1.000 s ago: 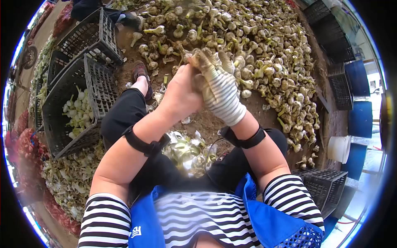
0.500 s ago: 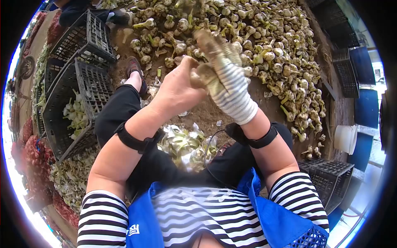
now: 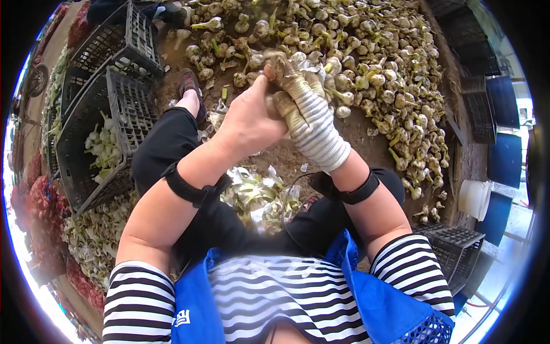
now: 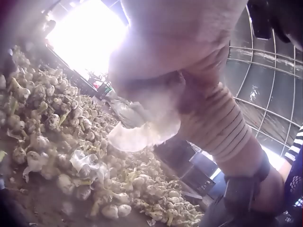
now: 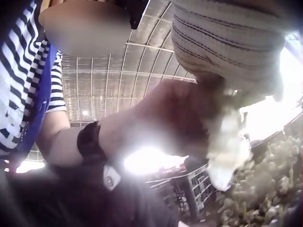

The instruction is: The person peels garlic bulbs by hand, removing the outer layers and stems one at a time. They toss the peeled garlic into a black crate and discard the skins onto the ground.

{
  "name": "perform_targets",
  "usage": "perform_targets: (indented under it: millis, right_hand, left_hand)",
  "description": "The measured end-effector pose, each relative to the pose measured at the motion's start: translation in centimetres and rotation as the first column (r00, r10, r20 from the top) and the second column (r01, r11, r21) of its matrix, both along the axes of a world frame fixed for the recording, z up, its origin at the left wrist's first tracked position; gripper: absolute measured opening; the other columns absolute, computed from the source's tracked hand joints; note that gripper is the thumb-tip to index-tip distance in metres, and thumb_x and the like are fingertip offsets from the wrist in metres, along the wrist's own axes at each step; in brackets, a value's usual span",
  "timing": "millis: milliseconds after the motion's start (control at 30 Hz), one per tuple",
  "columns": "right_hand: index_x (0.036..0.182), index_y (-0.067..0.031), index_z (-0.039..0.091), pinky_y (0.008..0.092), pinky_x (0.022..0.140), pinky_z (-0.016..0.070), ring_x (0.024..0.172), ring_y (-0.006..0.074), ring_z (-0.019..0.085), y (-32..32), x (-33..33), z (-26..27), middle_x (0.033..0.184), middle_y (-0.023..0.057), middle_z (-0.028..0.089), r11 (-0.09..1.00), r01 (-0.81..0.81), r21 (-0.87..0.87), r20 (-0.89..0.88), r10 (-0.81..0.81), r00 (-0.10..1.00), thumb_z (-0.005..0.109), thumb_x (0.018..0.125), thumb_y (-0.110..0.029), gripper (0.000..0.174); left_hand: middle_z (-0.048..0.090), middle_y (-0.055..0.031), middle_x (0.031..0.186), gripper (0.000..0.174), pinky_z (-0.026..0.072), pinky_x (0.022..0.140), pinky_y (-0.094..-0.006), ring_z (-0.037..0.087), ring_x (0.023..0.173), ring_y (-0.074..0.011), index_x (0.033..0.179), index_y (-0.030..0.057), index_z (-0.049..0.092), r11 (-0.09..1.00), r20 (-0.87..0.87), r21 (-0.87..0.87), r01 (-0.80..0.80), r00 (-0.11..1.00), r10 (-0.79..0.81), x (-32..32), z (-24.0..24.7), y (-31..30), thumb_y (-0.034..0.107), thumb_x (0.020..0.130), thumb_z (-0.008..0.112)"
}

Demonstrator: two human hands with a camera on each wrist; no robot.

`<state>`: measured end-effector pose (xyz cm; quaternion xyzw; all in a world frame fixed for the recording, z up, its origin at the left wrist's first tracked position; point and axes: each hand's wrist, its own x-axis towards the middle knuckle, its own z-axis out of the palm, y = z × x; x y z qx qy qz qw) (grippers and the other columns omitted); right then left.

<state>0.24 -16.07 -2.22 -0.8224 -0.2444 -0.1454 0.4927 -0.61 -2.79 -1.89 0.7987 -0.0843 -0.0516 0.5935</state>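
Observation:
In the head view my bare left hand (image 3: 252,117) and my right hand (image 3: 309,114), in a dirty striped knit glove, meet in front of me above the ground. The left hand's fingers curl round a garlic bulb that is mostly hidden between the hands. The gloved fingers close over it from the other side. Pale papery garlic skin (image 4: 137,137) hangs below the hands in the left wrist view. The right wrist view shows a blurred whitish strip of the garlic's skin (image 5: 222,165) beneath the glove.
A large heap of untrimmed garlic (image 3: 378,74) spreads ahead and to the right. Black crates (image 3: 134,109) stand at the left, one holding cleaned garlic (image 3: 104,146). Peeled skins (image 3: 260,198) lie between my legs. A white bucket (image 3: 474,198) stands at the right.
The gloved right hand swung forward with fingers spread half a second ago, then came back to close against the left hand. The left hand stays nearly in place. White skin now shows by the glove's fingertips.

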Motion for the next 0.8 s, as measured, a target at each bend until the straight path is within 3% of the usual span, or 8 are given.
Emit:
perform_targets:
  millis: [67,167,333,367,400,533,667,800]
  right_hand:
    - [0.121,-0.0097,0.051,0.0403,0.096,0.0298,0.099,0.0249,0.055,0.2,1.6,-1.5,0.106,0.0096,0.060,0.875,0.044,0.482,-0.420,0.187,0.888,0.058,0.080,-0.008,0.042]
    - [0.119,-0.0104,0.052,0.0432,0.097,0.0306,0.097,0.0264,0.056,-2.3,2.3,-0.5,0.101,0.0073,0.063,0.991,0.128,0.035,-0.029,-0.127,0.991,0.064,0.076,-0.013,0.045]
    - [0.117,-0.0119,0.054,0.0412,0.091,0.0371,0.086,0.0214,0.056,-2.0,0.5,1.9,0.083,0.0018,0.061,0.944,0.120,-0.306,0.435,0.027,0.900,0.066,0.062,-0.015,0.056]
    - [0.117,-0.0119,0.054,0.0412,0.091,0.0371,0.086,0.0214,0.056,-1.9,0.4,1.8,0.083,0.0018,0.061,0.944,0.128,-0.305,0.432,0.017,0.902,0.066,0.062,-0.015,0.056]
    - [0.118,-0.0124,0.054,0.0410,0.088,0.0381,0.085,0.0215,0.055,-1.9,0.4,1.8,0.082,0.0016,0.060,0.935,0.128,-0.331,0.446,0.035,0.894,0.064,0.063,-0.017,0.056]
    - [0.118,-0.0121,0.054,0.0397,0.080,0.0387,0.082,0.0230,0.054,-1.8,0.7,0.4,0.079,0.0023,0.058,0.880,0.108,-0.463,0.424,0.113,0.899,0.060,0.065,-0.022,0.054]
    - [0.117,-0.0112,0.053,0.0390,0.079,0.0382,0.081,0.0253,0.053,-1.8,0.6,0.2,0.081,0.0048,0.057,0.834,0.030,-0.551,0.291,0.159,0.943,0.064,0.064,-0.026,0.056]
    - [0.116,-0.0100,0.053,0.0397,0.077,0.0388,0.082,0.0271,0.054,-1.9,0.5,0.8,0.082,0.0070,0.058,0.855,-0.035,-0.517,0.226,0.176,0.958,0.066,0.064,-0.028,0.057]
  left_hand:
    - [0.053,-0.0050,0.088,0.041,0.0430,0.070,-0.0222,0.050,0.078,-0.0100,0.101,0.0004,0.044,0.993,-0.191,0.118,0.024,0.982,-0.001,0.2,1.8,0.8,-0.003,0.062,0.055]
    - [0.051,-0.0036,0.086,0.041,0.0422,0.069,-0.0229,0.049,0.076,-0.0096,0.101,0.0017,0.045,0.998,-0.154,0.054,-0.040,0.987,0.048,0.8,2.1,1.7,-0.001,0.062,0.056]
    - [0.054,-0.0049,0.093,0.050,0.0416,0.075,-0.0228,0.051,0.084,-0.0112,0.111,0.0009,0.043,1.000,-0.230,0.013,0.011,0.973,-0.007,1.1,1.3,2.1,0.000,0.063,0.057]
    - [0.055,-0.0058,0.097,0.053,0.0414,0.077,-0.0228,0.051,0.087,-0.0117,0.114,0.0005,0.042,0.999,-0.237,0.007,0.048,0.970,-0.045,1.3,0.6,2.1,0.000,0.063,0.057]
    - [0.061,-0.0173,0.091,0.062,0.0445,0.079,-0.0308,0.059,0.086,-0.0252,0.110,-0.0051,0.044,0.997,-0.177,-0.082,0.005,0.984,-0.020,1.4,-0.4,1.8,0.021,0.059,0.066]
    - [0.062,-0.0186,0.088,0.060,0.0456,0.079,-0.0340,0.061,0.085,-0.0285,0.106,-0.0067,0.045,0.926,-0.321,0.338,0.170,0.945,-0.056,0.6,2.7,1.2,0.024,0.061,0.070]
    - [0.062,-0.0171,0.084,0.055,0.0497,0.071,-0.0324,0.063,0.078,-0.0240,0.105,-0.0052,0.047,0.891,-0.224,0.414,0.186,0.970,-0.098,0.4,1.8,1.3,0.023,0.064,0.071]
    - [0.061,-0.0080,0.083,0.039,0.0459,0.059,-0.0243,0.059,0.072,-0.0136,0.102,0.0015,0.053,0.974,-0.412,-0.201,0.103,0.894,-0.179,0.5,2.0,1.8,0.013,0.068,0.065]
